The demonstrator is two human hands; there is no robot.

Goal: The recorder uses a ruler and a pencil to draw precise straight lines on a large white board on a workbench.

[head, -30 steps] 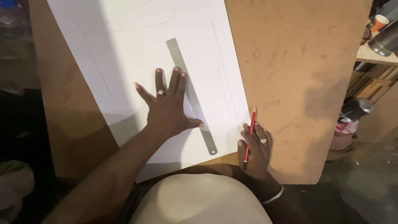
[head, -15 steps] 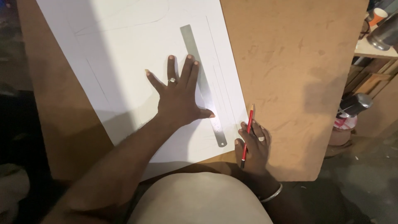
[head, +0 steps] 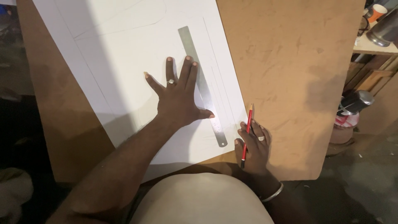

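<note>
We see a steel ruler (head: 202, 85) lying at a slant on a large white sheet (head: 124, 54), with the left hand (head: 179, 99) spread flat and open across it, fingers splayed, the thumb and two fingers resting on the ruler's lower half and the rest of the palm on the paper. The right hand (head: 253, 145) sits just to the right of the ruler's near end, at the sheet's lower right edge, closed around a red pencil (head: 247, 133) whose tip points up and away from us; the tip is off the ruler's edge, not touching it. On the paper we make out several faint straight pencil lines running roughly parallel to the ruler between it and the sheet's right edge, a long line on the far left side, and a faint curve beyond the left hand's fingertips. So we judge the marking out partly done: some lines drawn, the ruler pinned for another, nothing being drawn now. The sheet lies on a brown board worktop (head: 290, 62). Well off to the right of the right hand are a shelf with a paper cup (head: 376, 12) and a dark metal flask (head: 355, 102) lower down.
</note>
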